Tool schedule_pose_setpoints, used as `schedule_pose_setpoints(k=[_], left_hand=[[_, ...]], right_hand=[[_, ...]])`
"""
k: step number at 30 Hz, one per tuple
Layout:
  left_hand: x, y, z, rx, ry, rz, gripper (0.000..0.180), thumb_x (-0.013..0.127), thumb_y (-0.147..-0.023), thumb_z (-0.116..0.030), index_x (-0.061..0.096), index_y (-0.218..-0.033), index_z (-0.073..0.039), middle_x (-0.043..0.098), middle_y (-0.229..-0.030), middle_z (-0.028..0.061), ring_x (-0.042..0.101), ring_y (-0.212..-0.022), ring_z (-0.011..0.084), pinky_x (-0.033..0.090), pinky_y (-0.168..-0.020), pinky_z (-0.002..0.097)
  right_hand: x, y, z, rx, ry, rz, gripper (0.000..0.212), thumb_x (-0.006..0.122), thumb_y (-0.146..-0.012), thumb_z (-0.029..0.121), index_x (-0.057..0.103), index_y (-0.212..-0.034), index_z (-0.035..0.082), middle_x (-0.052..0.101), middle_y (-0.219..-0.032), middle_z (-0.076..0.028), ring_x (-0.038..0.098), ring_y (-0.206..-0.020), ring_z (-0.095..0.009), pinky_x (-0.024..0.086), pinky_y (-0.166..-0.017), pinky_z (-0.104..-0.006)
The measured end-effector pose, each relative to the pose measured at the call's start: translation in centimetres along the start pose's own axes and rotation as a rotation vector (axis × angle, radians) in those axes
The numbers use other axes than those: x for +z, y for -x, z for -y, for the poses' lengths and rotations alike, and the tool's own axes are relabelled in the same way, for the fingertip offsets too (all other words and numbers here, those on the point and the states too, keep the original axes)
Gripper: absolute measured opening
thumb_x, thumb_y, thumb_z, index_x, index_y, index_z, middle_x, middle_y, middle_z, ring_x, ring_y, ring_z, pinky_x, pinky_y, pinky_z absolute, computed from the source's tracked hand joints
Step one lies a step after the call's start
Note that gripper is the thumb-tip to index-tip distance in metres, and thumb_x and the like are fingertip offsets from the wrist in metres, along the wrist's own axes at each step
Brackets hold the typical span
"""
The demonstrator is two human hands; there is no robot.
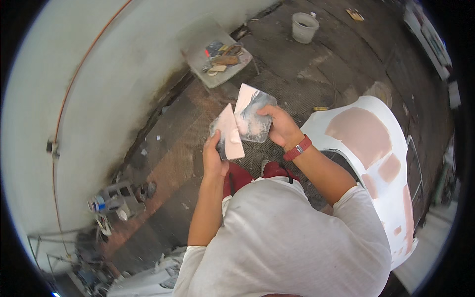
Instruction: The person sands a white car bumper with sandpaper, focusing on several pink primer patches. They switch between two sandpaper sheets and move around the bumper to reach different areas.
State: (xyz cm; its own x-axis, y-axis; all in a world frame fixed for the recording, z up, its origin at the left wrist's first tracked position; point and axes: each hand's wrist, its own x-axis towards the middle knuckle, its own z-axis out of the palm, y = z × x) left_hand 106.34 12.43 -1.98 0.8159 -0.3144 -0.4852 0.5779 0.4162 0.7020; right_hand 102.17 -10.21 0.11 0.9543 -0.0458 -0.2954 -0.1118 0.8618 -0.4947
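My left hand (213,157) grips a flat spreader (229,136) by its lower left side, thumb on top. Pale pink putty coats much of its face. Higher and to the right, my right hand (281,123) pinches a second, greyish spreader (253,116) at its right edge. Pink putty lies along that one's left side, with grey smears elsewhere. The two spreaders meet or overlap where their inner edges come together in front of my body. Right of my right arm stands a white car body panel (397,148) with several dull pink patches.
A whitish chair (225,78) by the wall holds tools and a tape roll. A pale bucket (305,28) stands at the far side. At lower left, a grey stool (129,195) bears cans. A thin metal stand (415,168) flanks the panel.
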Motion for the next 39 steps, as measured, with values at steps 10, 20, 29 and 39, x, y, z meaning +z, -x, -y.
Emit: schedule_pose_setpoints(k=[10, 20, 29, 39], left_hand=[[6.9, -18.1, -6.5, 0.068, -0.191, 0.160, 0.047, 0.055, -0.112, -0.027, 0.046, -0.151, -0.002, 0.060, -0.142, 0.0147, 0.064, -0.126, 0.0287, 0.053, -0.105, 0.0445], [18.2, -34.3, -8.2, -0.154, -0.439, 0.579, 0.056, 0.060, -0.110, -0.026, 0.042, -0.156, 0.000, 0.059, -0.145, 0.0170, 0.059, -0.133, 0.0274, 0.049, -0.112, 0.0427], [34.6, -45.6, -0.1, 0.395, -1.233, 0.568, 0.063, 0.062, -0.109, -0.033, 0.042, -0.152, 0.009, 0.057, -0.147, 0.0225, 0.059, -0.131, 0.0315, 0.048, -0.111, 0.0432], [62.1, -50.3, 14.6, -0.652, -0.586, 0.969, 0.056, 0.064, -0.106, -0.035, 0.051, -0.147, 0.000, 0.058, -0.145, 0.0178, 0.062, -0.128, 0.0318, 0.054, -0.105, 0.0476]], right_hand=[[5.3, -4.8, 0.8, -0.702, 1.498, -0.096, 0.071, 0.066, -0.086, -0.002, 0.047, -0.153, 0.015, 0.048, -0.148, -0.024, 0.055, -0.137, -0.041, 0.052, -0.108, -0.0499], [0.5, -12.5, 11.4, -0.475, 1.916, -0.859, 0.061, 0.061, -0.093, 0.007, 0.055, -0.150, 0.025, 0.052, -0.140, -0.021, 0.052, -0.136, -0.048, 0.052, -0.106, -0.0539], [-8.7, -18.9, 20.5, -0.504, 2.015, -0.872, 0.057, 0.067, -0.087, 0.016, 0.064, -0.143, 0.028, 0.057, -0.146, -0.013, 0.041, -0.150, -0.042, 0.023, -0.118, -0.0797], [-18.7, -13.9, 42.0, -0.952, 1.857, -1.184, 0.058, 0.061, -0.094, 0.011, 0.047, -0.149, 0.024, 0.050, -0.137, -0.026, 0.057, -0.129, -0.046, 0.056, -0.101, -0.0577]])
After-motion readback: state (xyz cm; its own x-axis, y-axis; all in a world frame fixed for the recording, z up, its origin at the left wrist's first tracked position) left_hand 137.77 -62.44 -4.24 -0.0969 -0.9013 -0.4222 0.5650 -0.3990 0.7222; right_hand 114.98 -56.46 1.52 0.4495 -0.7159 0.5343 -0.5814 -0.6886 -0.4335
